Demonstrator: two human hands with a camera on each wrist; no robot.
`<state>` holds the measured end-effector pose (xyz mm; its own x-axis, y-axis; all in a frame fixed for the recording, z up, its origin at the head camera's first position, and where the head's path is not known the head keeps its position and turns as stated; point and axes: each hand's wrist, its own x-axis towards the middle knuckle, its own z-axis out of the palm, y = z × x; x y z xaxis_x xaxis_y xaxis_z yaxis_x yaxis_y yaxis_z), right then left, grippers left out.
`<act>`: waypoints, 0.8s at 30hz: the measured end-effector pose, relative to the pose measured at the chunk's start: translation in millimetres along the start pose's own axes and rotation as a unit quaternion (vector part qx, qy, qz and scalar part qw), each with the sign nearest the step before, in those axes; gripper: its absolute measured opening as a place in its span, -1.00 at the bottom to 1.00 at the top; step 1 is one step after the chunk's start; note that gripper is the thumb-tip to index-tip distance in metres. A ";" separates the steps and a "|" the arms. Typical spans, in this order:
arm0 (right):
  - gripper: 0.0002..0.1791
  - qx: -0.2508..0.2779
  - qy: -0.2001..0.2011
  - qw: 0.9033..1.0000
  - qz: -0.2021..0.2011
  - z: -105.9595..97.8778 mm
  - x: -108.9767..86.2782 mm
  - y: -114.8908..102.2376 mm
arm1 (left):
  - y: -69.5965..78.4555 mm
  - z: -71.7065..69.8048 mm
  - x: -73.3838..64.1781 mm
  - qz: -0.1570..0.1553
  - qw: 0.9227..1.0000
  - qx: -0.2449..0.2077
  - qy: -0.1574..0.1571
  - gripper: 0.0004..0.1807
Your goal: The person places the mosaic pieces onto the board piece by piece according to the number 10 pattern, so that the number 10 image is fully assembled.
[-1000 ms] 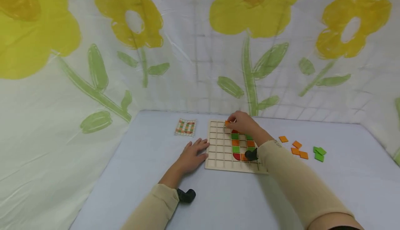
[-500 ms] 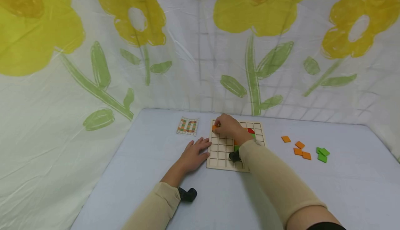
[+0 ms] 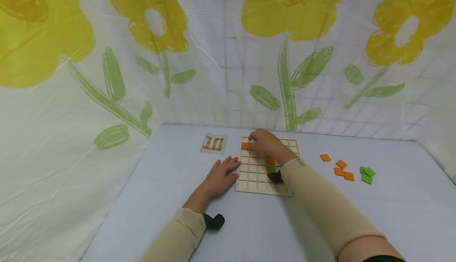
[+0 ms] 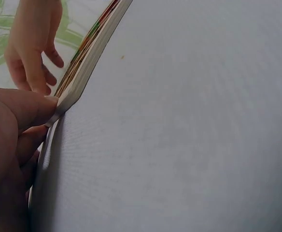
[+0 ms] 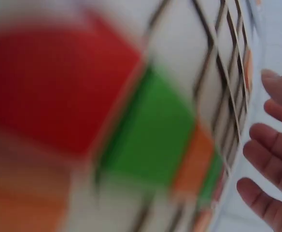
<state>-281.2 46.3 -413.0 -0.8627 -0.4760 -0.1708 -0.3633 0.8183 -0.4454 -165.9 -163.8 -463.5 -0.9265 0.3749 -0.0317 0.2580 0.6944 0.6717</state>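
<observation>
A wooden grid board (image 3: 244, 177) lies on the table with coloured tiles in some squares. An orange tile (image 3: 245, 145) sits in its left column near the far edge. Just right of that tile, above the board, is my right hand (image 3: 266, 141), its fingers apart and holding nothing in the right wrist view. My left hand (image 3: 221, 177) rests at the board's left edge, fingers extended; in the left wrist view its thumb touches the board's edge. Close to the right wrist camera are a red piece (image 5: 59, 92) and a green tile (image 5: 148, 137). My right arm hides part of the board.
A small patterned card (image 3: 213, 143) lies left of the board. Several loose orange tiles (image 3: 339, 171) lie to the right, with green tiles (image 3: 367, 179) beyond them. Black wrist devices stick out from both sleeves. A flowered curtain (image 3: 213, 103) hangs behind the table.
My right hand carried the orange tile left across the board and let go of it in the left column. It has since drawn slightly right. My left hand stays in place.
</observation>
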 end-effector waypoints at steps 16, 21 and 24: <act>-0.47 -0.009 0.034 0.997 0.062 -77.1 -106.5 130.5 | -0.8 2.0 1.4 -0.009 1.000 0.018 0.009 -0.48; -0.45 -0.027 0.025 0.995 0.090 -81.9 -149.8 170.3 | -3.5 2.8 3.9 -0.011 1.000 0.020 0.010 -0.48; -0.45 -0.040 0.017 0.994 0.103 -82.8 -173.9 193.9 | -2.9 3.2 4.0 -0.012 1.000 0.015 0.008 -0.48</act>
<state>-230.7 314.4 -396.9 -0.9329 -0.2846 -0.2206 -0.2022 0.9209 -0.3332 -169.5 -162.4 -468.0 -0.9372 0.3471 -0.0353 0.2431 0.7221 0.6477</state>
